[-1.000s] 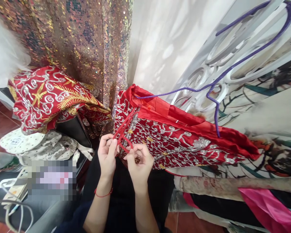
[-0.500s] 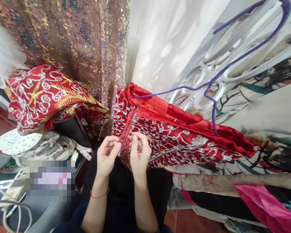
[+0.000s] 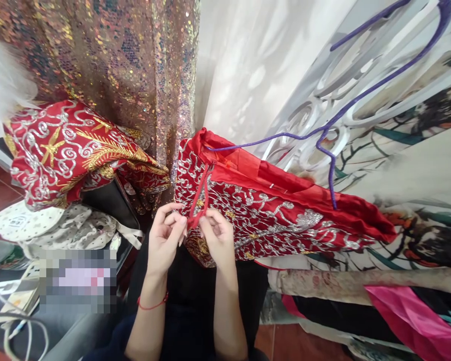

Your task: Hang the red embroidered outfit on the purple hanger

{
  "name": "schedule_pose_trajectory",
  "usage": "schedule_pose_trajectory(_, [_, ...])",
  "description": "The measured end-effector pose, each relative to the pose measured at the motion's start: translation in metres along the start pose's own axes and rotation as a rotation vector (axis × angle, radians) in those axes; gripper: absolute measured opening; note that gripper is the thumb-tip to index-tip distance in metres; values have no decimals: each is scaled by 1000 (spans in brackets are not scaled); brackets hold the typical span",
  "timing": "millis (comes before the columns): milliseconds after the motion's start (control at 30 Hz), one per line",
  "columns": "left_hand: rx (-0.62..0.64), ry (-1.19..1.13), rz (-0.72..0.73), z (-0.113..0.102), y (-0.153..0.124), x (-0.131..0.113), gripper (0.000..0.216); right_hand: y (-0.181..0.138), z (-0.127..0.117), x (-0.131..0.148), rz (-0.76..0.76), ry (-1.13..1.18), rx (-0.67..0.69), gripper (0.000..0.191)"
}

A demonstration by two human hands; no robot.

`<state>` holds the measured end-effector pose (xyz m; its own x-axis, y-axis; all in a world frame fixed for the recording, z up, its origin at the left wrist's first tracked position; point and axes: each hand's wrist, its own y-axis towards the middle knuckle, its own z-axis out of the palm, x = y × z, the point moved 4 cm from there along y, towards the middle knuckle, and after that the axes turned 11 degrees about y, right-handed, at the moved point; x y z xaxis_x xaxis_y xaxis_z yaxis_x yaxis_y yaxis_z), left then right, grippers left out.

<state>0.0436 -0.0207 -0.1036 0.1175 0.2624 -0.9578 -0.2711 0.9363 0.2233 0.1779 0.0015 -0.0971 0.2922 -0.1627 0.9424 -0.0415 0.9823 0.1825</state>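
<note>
A red garment with silver and gold embroidery hangs sideways on a purple wire hanger. Two thin red cords run down its left edge. My left hand, with a red thread bracelet at the wrist, pinches the cords' lower end. My right hand pinches the same cords right beside it, fingertips nearly touching those of the left. Both hands are closed on the cords in front of the garment's lower corner.
A second red embroidered garment lies piled at the left over white dotted fabric. Sequined cloth and a white curtain hang behind. Patterned fabric rolls and pink cloth lie at the right. White cables sit at bottom left.
The loose loop of red cord between my fingers has been drawn tight. Both hands have moved up slightly and closer together against the garment's edge.
</note>
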Motion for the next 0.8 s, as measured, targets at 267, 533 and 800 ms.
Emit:
schedule_pose_trajectory(267, [-458, -56, 287, -12, 70, -32, 27, -19, -70, 47, -430, 206, -764, 22])
schedule_pose_trajectory(533, [-137, 391, 347, 7, 90, -34, 27, -12, -65, 59, -355, -349, -432, 39])
schedule_pose_trajectory(800, [94, 621, 522, 36, 82, -55, 26, 34, 1, 65, -410, -443, -79, 24])
